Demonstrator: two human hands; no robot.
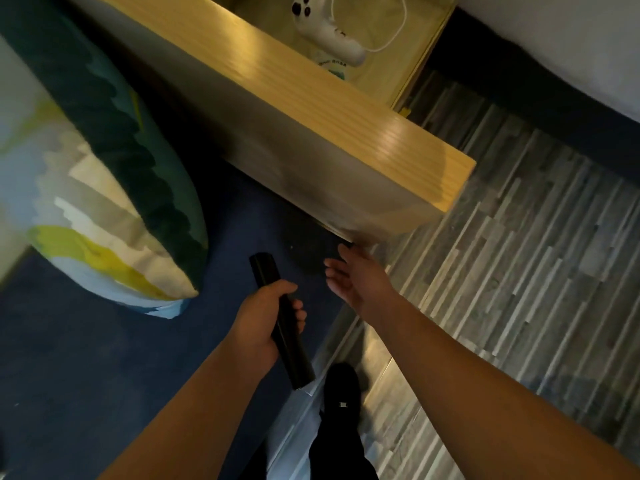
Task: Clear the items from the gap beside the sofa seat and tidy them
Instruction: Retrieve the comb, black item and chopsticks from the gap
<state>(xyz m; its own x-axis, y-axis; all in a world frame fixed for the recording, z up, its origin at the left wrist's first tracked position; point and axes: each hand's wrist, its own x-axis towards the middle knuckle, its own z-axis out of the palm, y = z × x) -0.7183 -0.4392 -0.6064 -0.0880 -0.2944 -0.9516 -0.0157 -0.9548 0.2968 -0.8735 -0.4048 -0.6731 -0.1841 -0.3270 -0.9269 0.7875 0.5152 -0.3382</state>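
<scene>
Slim glossy black remote [282, 320], left-hand [259, 323] grip.

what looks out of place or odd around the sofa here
Little stands out. The patterned cushion lies tilted on the blue seat, and a white game controller sits with its cable looped loosely on the wooden side table. The left hand grips a black remote; nothing looks spilled or damaged.
</scene>
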